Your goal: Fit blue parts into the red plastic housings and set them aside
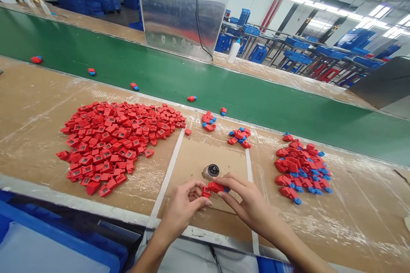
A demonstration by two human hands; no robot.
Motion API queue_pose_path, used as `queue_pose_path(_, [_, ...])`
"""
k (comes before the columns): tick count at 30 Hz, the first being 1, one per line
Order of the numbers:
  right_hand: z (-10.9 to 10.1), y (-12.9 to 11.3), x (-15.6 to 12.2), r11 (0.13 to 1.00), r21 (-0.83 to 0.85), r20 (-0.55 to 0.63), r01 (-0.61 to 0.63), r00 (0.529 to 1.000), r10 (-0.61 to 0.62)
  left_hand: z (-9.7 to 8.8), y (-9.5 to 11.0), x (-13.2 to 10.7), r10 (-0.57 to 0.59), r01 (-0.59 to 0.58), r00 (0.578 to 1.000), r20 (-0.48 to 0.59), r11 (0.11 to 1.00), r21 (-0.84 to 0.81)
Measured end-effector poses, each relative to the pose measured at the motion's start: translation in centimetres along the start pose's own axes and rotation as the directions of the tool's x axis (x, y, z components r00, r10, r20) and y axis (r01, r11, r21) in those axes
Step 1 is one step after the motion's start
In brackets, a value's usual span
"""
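Observation:
Over the cardboard mat, my left hand (187, 200) pinches a small red plastic block (206, 192). Close against it, my right hand (241, 194) grips a red-and-blue plastic piece (216, 187) between thumb and fingers. The two pieces meet or nearly meet; whether they are joined I cannot tell. Just beyond my fingers stands a small round jar with a black top (212, 170). To the left lies a large heap of red blocks (112, 136). On the right is a pile of red-and-blue pieces (303, 168).
Two small clusters of red-and-blue pieces (240, 136) lie beyond the mat. A green conveyor belt (272, 94) crosses behind, carrying several pieces. Past it stand a metal panel (182, 13) and a white bottle (234, 51). A blue bin (57, 239) sits at the lower left.

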State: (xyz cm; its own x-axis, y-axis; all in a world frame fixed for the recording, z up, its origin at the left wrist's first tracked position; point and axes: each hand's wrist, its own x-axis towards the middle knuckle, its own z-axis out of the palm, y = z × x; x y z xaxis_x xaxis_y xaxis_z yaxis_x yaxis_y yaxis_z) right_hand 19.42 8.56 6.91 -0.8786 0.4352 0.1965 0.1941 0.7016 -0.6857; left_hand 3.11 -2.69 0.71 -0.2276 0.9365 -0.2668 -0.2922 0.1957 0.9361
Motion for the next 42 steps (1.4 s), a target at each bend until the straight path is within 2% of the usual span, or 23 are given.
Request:
queue_pose_path(8, [0.4, -0.1, -0.2, 0.999, 0.032, 0.081, -0.039, 0.996, 0.036, -0.1, -0.1, 0.0, 0.016, -0.017, 1.0, 0.025, 0.999, 0.031])
queue_pose_path(13, [0.9, -0.3, -0.1, 0.999, -0.016, 0.15, -0.048, 0.987, 0.05, -0.3, 0.0, -0.1, 0.031, -0.038, 0.998, 0.052, 0.989, 0.142])
queue_pose_path(23, [2.4, -0.3, -0.6, 0.989, -0.146, 0.1, 0.021, 0.995, -0.007, -0.8, 0.1, -0.4, 0.043, -0.068, 0.995, 0.086, 0.948, 0.311])
queue_pose_path(25, [2.8, -0.3, -0.6, 0.985, -0.172, 0.079, 0.022, 0.997, -0.008, -0.6, 0.1, -0.3, 0.021, -0.046, 0.996, 0.081, 0.946, 0.32])
queue_pose_path(28, [2.6, -0.1, -0.5, 0.992, -0.122, 0.038, 0.005, 0.999, 0.0, -0.7, 0.9, -0.2, -0.063, 0.037, 0.995, 0.082, 0.957, 0.287])
queue_pose_path(30, [1.2, 1.0, -0.4, 0.998, -0.065, -0.024, 0.01, 1.0, -0.011, -1.7, 2.3, 0.5, -0.115, 0.084, 0.989, 0.093, 0.953, 0.292])
queue_pose_path(32, [-2.0, 3.3, -0.5, 0.997, -0.072, -0.154, -0.032, 0.988, 0.02, -3.4, 4.4, 2.5, -0.047, 0.029, 0.998, 0.037, 0.92, 0.392])
queue_pose_path(33, [-4.3, 4.8, -0.7, 0.988, -0.116, -0.24, -0.105, 0.968, 0.075, -4.3, 5.7, 4.0, 0.015, -0.007, 1.0, -0.013, 0.872, 0.49])
queue_pose_path(34, [-6.9, 6.4, -1.2, 0.964, -0.172, -0.335, -0.203, 0.932, 0.137, -5.1, 7.0, 5.8, 0.078, -0.033, 0.996, -0.048, 0.791, 0.611])
queue_pose_path(35, [-9.6, 8.3, -1.8, 0.903, -0.246, -0.423, -0.352, 0.877, 0.227, -5.8, 8.2, 7.6, 0.136, -0.035, 0.988, -0.078, 0.676, 0.736])
queue_pose_path(36, [-12.2, 10.1, -2.6, 0.803, -0.31, -0.492, -0.509, 0.809, 0.322, -6.3, 9.3, 9.4, 0.172, -0.011, 0.981, -0.094, 0.524, 0.851])
queue_pose_path(37, [-14.7, 11.8, -3.4, 0.748, -0.318, -0.54, -0.582, 0.76, 0.362, -6.6, 10.2, 11.1, 0.194, 0.01, 0.977, -0.088, 0.371, 0.929])
queue_pose_path(39, [-18.6, 14.7, -4.8, 0.678, -0.329, -0.569, -0.657, 0.711, 0.413, -6.6, 11.3, 13.5, 0.195, 0.038, 0.979, -0.064, 0.134, 0.99])
queue_pose_path(40, [-19.9, 15.8, -5.2, 0.651, -0.34, -0.565, -0.678, 0.701, 0.435, -6.4, 11.5, 14.2, 0.184, 0.046, 0.981, -0.056, 0.058, 0.997])
queue_pose_path(42, [-21.2, 17.0, -5.2, 0.599, -0.381, -0.555, -0.704, 0.692, 0.461, -6.0, 11.4, 14.9, 0.165, 0.071, 0.984, -0.065, -0.033, 0.997])
